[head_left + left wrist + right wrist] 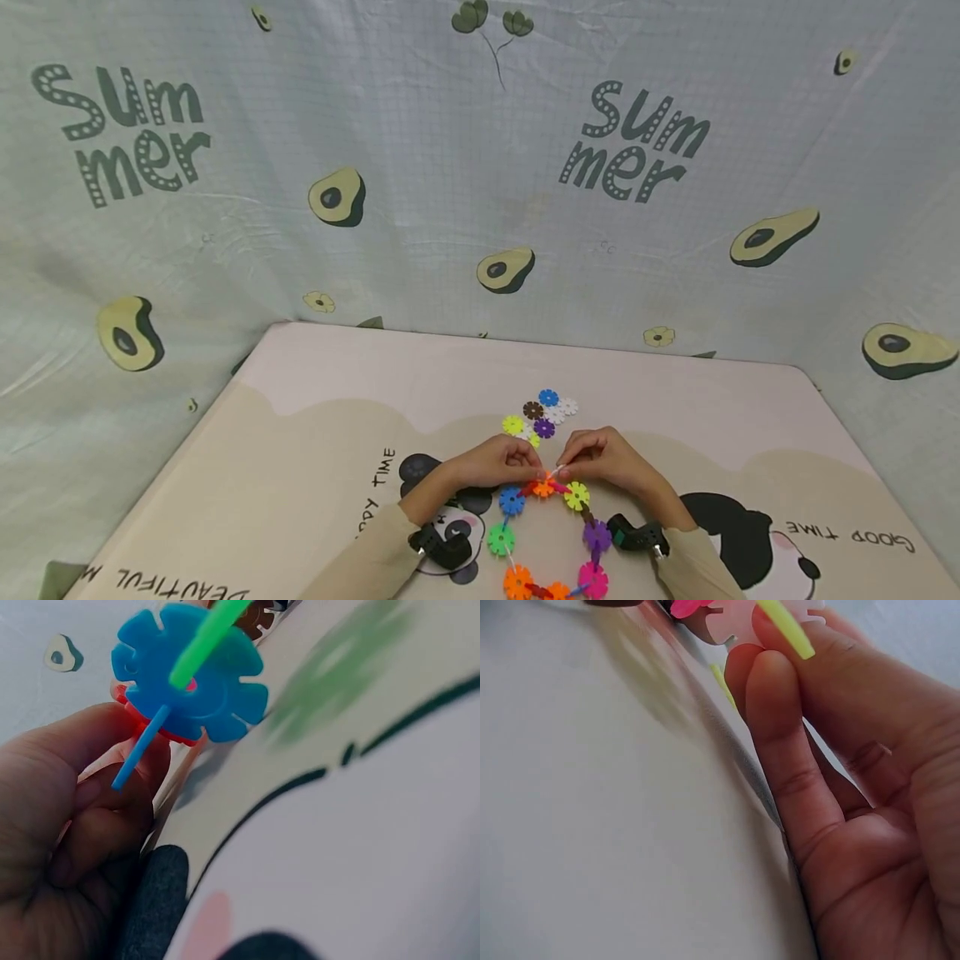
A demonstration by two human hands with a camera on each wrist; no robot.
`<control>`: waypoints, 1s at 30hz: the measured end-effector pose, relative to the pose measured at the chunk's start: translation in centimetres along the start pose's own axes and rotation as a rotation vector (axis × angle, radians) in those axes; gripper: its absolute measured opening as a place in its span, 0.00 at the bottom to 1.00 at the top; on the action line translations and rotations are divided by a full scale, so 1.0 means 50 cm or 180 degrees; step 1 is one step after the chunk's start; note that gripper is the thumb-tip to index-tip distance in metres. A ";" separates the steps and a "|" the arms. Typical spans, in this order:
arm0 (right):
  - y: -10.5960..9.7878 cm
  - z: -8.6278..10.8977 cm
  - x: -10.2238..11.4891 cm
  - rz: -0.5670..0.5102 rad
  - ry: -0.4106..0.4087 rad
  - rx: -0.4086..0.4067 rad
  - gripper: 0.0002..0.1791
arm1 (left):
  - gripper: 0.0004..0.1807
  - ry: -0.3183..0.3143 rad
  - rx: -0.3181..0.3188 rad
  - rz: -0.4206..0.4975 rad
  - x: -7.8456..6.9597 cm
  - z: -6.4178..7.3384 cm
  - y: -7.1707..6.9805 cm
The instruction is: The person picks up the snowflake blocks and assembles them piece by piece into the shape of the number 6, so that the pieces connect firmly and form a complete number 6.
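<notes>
Head: curled left hand (pixel 497 460) pinches red disc (pixel 528 490), right hand (pixel 606 458) white disc (pixel 737 627).

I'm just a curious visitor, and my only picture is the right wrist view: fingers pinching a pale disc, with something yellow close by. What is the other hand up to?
Observer: The head view shows the left hand holding the far side of a loop of coloured discs.

Visitor: Are there any spare discs that I can't see?

Observer: Yes, a small cluster of loose discs lies on the table beyond the loop.

Visitor: And what would I see up close from the other wrist?

Observer: The left wrist view shows a blue disc with a notched edge, right by that hand.
</notes>
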State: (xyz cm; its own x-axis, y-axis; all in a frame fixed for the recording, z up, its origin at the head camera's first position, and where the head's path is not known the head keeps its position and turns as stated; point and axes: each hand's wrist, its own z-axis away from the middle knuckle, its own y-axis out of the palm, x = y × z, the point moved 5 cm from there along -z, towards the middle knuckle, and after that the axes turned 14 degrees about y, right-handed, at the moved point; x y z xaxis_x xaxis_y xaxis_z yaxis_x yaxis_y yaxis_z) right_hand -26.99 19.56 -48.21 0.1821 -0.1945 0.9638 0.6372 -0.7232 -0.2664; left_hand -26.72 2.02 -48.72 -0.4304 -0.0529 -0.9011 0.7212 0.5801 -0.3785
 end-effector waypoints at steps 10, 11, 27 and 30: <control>0.004 -0.001 -0.004 -0.0332 0.0005 0.0244 0.07 | 0.10 -0.0066 0.0065 0.0164 -0.001 0.006 -0.003; 0.003 0.000 -0.003 -0.0326 -0.0035 0.0265 0.07 | 0.09 -0.0053 0.0066 0.0165 -0.002 0.006 -0.003; -0.040 0.006 -0.009 0.0136 0.0568 -0.0901 0.09 | 0.08 0.0046 -0.0006 0.0134 -0.001 0.007 -0.006; -0.049 0.005 -0.009 0.0216 0.0755 -0.1277 0.09 | 0.08 0.0049 -0.0010 0.0156 -0.001 0.007 -0.005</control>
State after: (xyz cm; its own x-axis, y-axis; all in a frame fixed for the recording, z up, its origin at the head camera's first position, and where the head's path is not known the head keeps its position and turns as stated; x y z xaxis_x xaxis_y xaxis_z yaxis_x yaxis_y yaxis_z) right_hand -28.44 21.58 -48.02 0.0075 -0.3625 0.9320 0.2815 -0.8935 -0.3498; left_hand -26.70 1.58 -48.67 -0.4030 -0.0118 -0.9151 0.7399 0.5844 -0.3333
